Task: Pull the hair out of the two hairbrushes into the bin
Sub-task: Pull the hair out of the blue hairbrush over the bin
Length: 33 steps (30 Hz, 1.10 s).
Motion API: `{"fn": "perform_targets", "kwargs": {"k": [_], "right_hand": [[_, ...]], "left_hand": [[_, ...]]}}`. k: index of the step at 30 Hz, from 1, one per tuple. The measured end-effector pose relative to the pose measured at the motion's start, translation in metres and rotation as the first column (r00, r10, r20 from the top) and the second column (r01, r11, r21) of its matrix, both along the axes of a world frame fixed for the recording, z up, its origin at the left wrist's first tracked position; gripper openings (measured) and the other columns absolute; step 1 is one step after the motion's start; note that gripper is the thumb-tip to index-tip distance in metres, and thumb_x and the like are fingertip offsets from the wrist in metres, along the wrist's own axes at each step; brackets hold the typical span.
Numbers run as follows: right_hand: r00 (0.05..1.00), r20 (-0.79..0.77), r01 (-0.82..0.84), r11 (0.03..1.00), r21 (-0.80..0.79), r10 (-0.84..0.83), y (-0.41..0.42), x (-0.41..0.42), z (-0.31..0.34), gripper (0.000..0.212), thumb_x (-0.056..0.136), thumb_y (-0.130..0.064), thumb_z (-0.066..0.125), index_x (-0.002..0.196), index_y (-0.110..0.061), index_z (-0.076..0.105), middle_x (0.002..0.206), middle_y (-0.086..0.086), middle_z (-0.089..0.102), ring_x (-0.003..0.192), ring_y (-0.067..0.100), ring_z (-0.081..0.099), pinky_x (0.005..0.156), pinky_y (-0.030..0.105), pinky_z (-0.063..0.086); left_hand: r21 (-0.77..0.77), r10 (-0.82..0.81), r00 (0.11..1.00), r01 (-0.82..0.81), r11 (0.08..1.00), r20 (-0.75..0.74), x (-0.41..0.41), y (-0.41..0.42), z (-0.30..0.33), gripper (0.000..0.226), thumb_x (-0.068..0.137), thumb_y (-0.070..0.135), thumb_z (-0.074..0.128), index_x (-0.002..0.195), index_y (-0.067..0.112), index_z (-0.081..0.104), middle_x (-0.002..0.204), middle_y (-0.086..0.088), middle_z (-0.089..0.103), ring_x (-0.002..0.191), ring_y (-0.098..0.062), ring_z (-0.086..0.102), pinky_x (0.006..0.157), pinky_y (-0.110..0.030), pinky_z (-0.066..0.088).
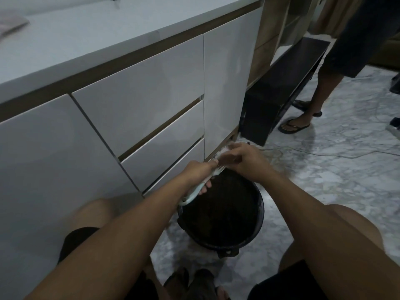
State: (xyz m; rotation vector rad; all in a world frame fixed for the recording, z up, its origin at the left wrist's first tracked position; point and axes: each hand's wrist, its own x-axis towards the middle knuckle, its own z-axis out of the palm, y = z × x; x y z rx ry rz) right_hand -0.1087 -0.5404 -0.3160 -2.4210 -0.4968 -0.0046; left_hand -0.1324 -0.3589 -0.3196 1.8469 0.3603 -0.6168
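The person crouches over a round black plastic bin [223,215] on the marble floor. The left hand [198,172] is clamped on a pale blue plastic hairbrush [195,190]; the right hand [244,161] pinches its bristles above the bin's far rim.

White cabinet [138,100], bystander's legs [311,98], marble floor [346,161]

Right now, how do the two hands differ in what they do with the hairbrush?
The left hand wraps around the handle of the pale hairbrush, while the right hand pinches at the bristle end. The left hand sits lower and nearer the person; the right hand is higher and farther out. Both are over the black bin.
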Motion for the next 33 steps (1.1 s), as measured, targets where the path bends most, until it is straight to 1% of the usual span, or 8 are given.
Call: {"fn": "perform_targets", "kwargs": {"k": [3, 9, 11, 16, 21, 24, 27, 33], "right_hand": [[0.988, 0.023, 0.154, 0.988, 0.029, -0.155, -0.003, 0.004, 0.004, 0.014, 0.080, -0.006, 0.073, 0.089, -0.016, 0.079, 0.085, 0.005, 0.075, 0.076, 0.015, 0.067, 0.068, 0.026, 0.050], [0.916, 0.043, 0.397, 0.917, 0.020, -0.398, -0.004, 0.005, 0.006, 0.032, 0.078, 0.008, 0.063, 0.097, -0.013, 0.078, 0.096, 0.005, 0.077, 0.089, 0.018, 0.070, 0.076, 0.020, 0.047], [0.930, 0.020, 0.366, 0.930, 0.047, -0.367, -0.002, 0.003, 0.009, 0.030, 0.081, 0.003, 0.064, 0.103, -0.013, 0.076, 0.100, 0.006, 0.076, 0.092, 0.018, 0.069, 0.079, 0.022, 0.048], [0.983, -0.176, -0.048, 0.999, -0.010, 0.045, 0.004, -0.006, 0.013, 0.059, 0.076, -0.020, 0.079, 0.131, -0.023, 0.059, 0.130, -0.001, 0.055, 0.116, 0.014, 0.053, 0.100, 0.032, 0.046], [0.999, 0.016, 0.048, 0.999, -0.015, -0.048, 0.004, -0.005, 0.010, 0.019, 0.079, -0.006, 0.075, 0.095, -0.013, 0.078, 0.106, 0.011, 0.074, 0.096, 0.023, 0.067, 0.090, 0.036, 0.052], [0.978, 0.013, 0.206, 0.976, 0.068, -0.207, -0.001, -0.001, 0.014, 0.018, 0.079, 0.002, 0.071, 0.092, -0.008, 0.078, 0.089, 0.011, 0.076, 0.079, 0.017, 0.068, 0.083, 0.034, 0.056], [0.960, -0.015, 0.281, 0.955, 0.097, -0.281, -0.003, 0.000, 0.016, 0.019, 0.079, 0.003, 0.071, 0.094, -0.006, 0.077, 0.088, 0.010, 0.076, 0.080, 0.019, 0.070, 0.083, 0.034, 0.057], [0.995, -0.080, 0.064, 0.998, -0.010, -0.065, -0.003, -0.004, 0.009, 0.040, 0.078, -0.012, 0.075, 0.117, -0.016, 0.067, 0.110, 0.002, 0.068, 0.097, 0.012, 0.061, 0.084, 0.022, 0.046]], "left_hand": [[0.009, 0.002, 1.000, -0.002, 1.000, 0.010, -0.001, 0.005, -0.002, 0.052, 0.093, 0.055, 0.053, 0.085, 0.005, 0.066, 0.059, -0.007, 0.057, 0.037, -0.015, 0.048, 0.040, -0.022, 0.037], [0.029, 0.015, 0.999, -0.016, 0.999, 0.048, -0.003, 0.006, -0.002, 0.051, 0.093, 0.052, 0.056, 0.093, 0.002, 0.066, 0.062, -0.009, 0.058, 0.041, -0.017, 0.048, 0.044, -0.023, 0.038], [0.035, 0.009, 0.999, -0.010, 0.999, 0.051, -0.003, 0.003, -0.002, 0.050, 0.093, 0.052, 0.056, 0.098, 0.002, 0.066, 0.064, -0.010, 0.059, 0.041, -0.017, 0.048, 0.044, -0.023, 0.039], [0.087, -0.057, 0.998, 0.056, 0.995, 0.004, -0.001, -0.003, 0.001, 0.041, 0.092, 0.045, 0.055, 0.103, 0.007, 0.065, 0.069, -0.010, 0.062, 0.046, -0.018, 0.053, 0.047, -0.026, 0.043], [0.056, -0.061, 0.997, 0.063, 0.996, -0.043, 0.000, -0.004, 0.002, 0.031, 0.097, 0.030, 0.050, 0.101, 0.002, 0.064, 0.066, -0.011, 0.061, 0.041, -0.019, 0.050, 0.042, -0.023, 0.039], [0.051, -0.044, 0.999, 0.046, 0.998, -0.024, 0.000, -0.005, -0.002, 0.027, 0.098, 0.026, 0.051, 0.096, 0.001, 0.062, 0.064, -0.010, 0.060, 0.037, -0.017, 0.050, 0.038, -0.022, 0.039], [0.061, -0.046, 0.998, 0.048, 0.997, -0.031, 0.001, -0.005, -0.001, 0.026, 0.098, 0.026, 0.052, 0.101, 0.002, 0.061, 0.068, -0.010, 0.060, 0.043, -0.017, 0.050, 0.038, -0.021, 0.038], [0.016, 0.002, 1.000, -0.002, 1.000, -0.027, 0.003, -0.004, 0.003, 0.045, 0.091, 0.042, 0.052, 0.105, 0.002, 0.065, 0.069, -0.013, 0.061, 0.046, -0.021, 0.053, 0.043, -0.024, 0.041]]}}
